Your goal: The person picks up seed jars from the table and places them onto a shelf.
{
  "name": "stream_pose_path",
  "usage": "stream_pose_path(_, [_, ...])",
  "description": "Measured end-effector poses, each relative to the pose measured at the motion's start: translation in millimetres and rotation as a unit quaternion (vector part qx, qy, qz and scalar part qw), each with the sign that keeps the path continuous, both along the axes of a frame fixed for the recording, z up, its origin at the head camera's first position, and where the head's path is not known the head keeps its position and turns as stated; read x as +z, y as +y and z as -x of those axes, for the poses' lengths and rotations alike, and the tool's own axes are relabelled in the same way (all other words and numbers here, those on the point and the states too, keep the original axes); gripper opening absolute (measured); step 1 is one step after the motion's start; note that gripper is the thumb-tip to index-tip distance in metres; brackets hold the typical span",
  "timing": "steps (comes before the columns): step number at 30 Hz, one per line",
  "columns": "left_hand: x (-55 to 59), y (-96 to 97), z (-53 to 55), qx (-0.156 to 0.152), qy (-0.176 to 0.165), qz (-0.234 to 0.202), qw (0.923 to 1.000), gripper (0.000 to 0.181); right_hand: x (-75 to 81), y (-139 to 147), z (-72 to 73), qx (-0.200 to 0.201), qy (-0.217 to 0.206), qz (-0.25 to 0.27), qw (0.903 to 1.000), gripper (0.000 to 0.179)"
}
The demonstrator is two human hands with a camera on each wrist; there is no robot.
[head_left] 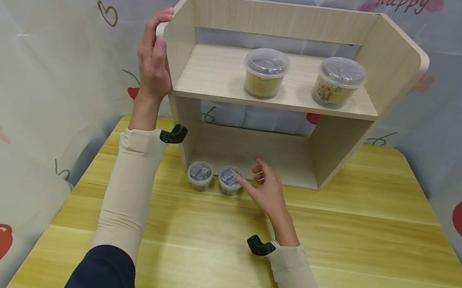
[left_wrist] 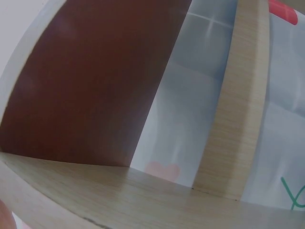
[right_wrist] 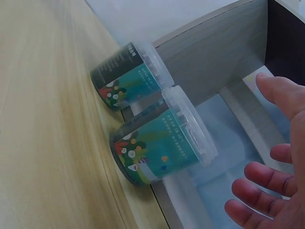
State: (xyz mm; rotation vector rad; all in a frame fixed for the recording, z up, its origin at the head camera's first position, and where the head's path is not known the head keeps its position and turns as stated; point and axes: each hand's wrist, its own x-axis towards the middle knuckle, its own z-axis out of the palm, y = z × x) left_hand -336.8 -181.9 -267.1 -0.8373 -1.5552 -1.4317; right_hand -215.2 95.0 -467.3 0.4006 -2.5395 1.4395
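My left hand (head_left: 154,65) grips the left side panel of a pale wooden two-tier shelf (head_left: 285,20), fingers over its front edge. In the left wrist view the shelf's boards (left_wrist: 71,186) fill much of the picture. Low in front of the shelf, my right hand (head_left: 266,191) has its thumb and fingers spread apart. Its thumb overlaps the rim of a small clear-lidded tub (head_left: 228,182); a matching tub (head_left: 200,178) stands just to the left. The right wrist view shows colourful teal printing on the nearer tub (right_wrist: 157,143), with nothing between the fingers (right_wrist: 264,179).
Two larger lidded tubs stand on the upper tier, a yellowish one (head_left: 263,83) mid-shelf and a printed one (head_left: 334,92) to the right. The shelf rests at the back of a yellow wooden table (head_left: 200,255). Patterned white sheeting (head_left: 28,66) hangs around it.
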Motion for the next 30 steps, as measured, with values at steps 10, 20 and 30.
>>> stream_pose_path(10, [-0.6, 1.5, -0.1, 0.001, -0.004, 0.001, 1.0000, 0.054, -8.0, -2, 1.1, 0.002, 0.000, -0.017, 0.9999, 0.071])
stream_pose_path(20, [-0.5, 0.1, 0.9, 0.005, -0.002, 0.001, 1.0000, 0.056, -14.9, -4, 2.4, 0.008, -0.016, -0.028, 0.9994, 0.074])
stream_pose_path(30, [-0.8, -0.1, 0.3, 0.006, -0.002, 0.001, 1.0000, 0.055, -19.9, -8, 3.3, 0.010, -0.022, -0.034, 0.9991, 0.076])
